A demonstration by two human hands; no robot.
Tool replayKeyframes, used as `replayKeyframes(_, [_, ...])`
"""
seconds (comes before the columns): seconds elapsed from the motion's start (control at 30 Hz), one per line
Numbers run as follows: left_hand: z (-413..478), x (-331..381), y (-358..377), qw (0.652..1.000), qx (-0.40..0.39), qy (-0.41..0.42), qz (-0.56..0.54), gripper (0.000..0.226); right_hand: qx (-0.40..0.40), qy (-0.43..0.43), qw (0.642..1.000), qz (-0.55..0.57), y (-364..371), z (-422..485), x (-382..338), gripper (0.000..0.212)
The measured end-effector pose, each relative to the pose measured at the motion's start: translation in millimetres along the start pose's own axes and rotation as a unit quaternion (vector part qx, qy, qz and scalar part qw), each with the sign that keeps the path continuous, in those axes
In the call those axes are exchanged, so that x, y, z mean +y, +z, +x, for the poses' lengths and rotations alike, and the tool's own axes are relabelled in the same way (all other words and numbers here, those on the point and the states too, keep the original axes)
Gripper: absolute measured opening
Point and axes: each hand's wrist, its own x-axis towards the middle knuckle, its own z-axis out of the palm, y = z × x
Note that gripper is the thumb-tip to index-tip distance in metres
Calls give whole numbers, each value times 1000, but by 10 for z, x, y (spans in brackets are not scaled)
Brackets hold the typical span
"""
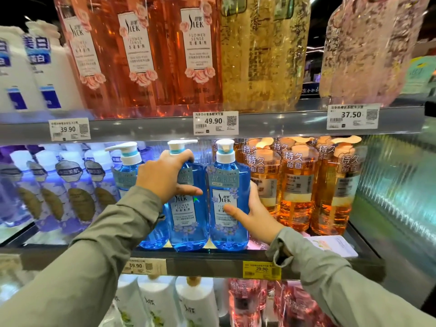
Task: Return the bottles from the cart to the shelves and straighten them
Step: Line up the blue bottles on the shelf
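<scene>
Two blue pump bottles stand upright side by side at the front of the middle shelf (212,261). My left hand (165,178) grips the left blue bottle (188,223) around its shoulder, just under the pump. My right hand (253,215) wraps the right blue bottle (227,185) from its right side, thumb across the label. A third blue bottle (126,171) stands behind my left wrist, partly hidden. The cart is out of view.
Orange bottles (297,185) crowd the shelf just right of my right hand. Purple-white bottles (70,190) fill the left. The upper shelf (271,125) holds pink, yellow and white bottles close above the pumps. White and pink bottles (247,303) stand below.
</scene>
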Motion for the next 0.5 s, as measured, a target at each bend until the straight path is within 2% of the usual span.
replayKeyframes(0.17, [-26, -35, 18, 999, -13, 14, -34, 84, 13, 3, 1000, -26, -5, 9, 15, 72])
replayKeyframes(0.3, [-61, -17, -19, 999, -27, 15, -30, 87, 89, -9, 990, -105, 38, -5, 7, 56])
replayKeyframes(0.37, [-119, 5, -24, 1000, -14, 6, -2, 95, 115, 4, 988, -105, 43, -10, 21, 56])
replayKeyframes(0.5, [-295, -12, 13, 999, 29, 35, 8, 99, 88, 28, 988, -126, 34, -19, 49, 64])
